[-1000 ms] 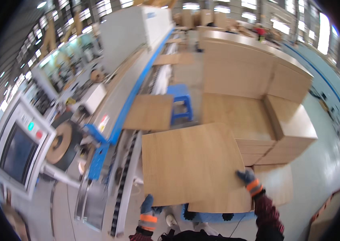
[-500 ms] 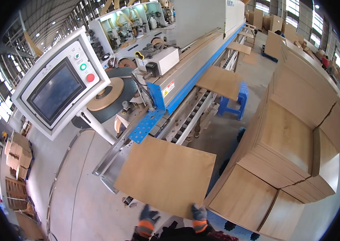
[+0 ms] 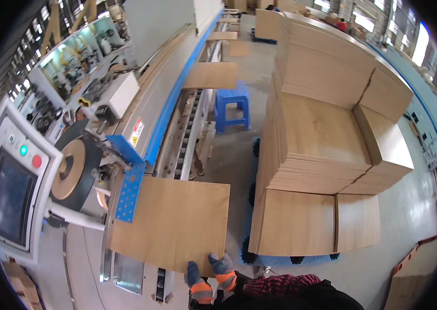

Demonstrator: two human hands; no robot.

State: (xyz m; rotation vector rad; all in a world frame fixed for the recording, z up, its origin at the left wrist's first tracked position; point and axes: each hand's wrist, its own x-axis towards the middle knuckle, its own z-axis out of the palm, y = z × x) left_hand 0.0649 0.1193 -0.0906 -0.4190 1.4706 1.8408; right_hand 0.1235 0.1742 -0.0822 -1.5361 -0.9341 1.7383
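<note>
A flat wood-grain board (image 3: pixel 174 222) lies on the infeed end of a long machine, its far left part beside a blue perforated plate (image 3: pixel 128 194). My right hand (image 3: pixel 222 266), in a grey glove with an orange cuff, grips the board's near right corner, fingers on the top face. Just left of it, my left hand (image 3: pixel 195 276), gloved alike, rests against the near edge with its fingers stretched upward. The undersides of both hands are hidden.
A tall stack of boards (image 3: pixel 322 129) stands to the right on a blue pallet (image 3: pixel 301 260). A control panel (image 3: pixel 14 181) rises at the left. Beyond, a blue stool (image 3: pixel 232 106) stands under another board (image 3: pixel 210 76) along the roller track (image 3: pixel 190 129).
My view has swung to the right. My left hand has come in to the board's near edge, closer to my right hand, which stays at the corner. The board sits nearer the blue plate.
</note>
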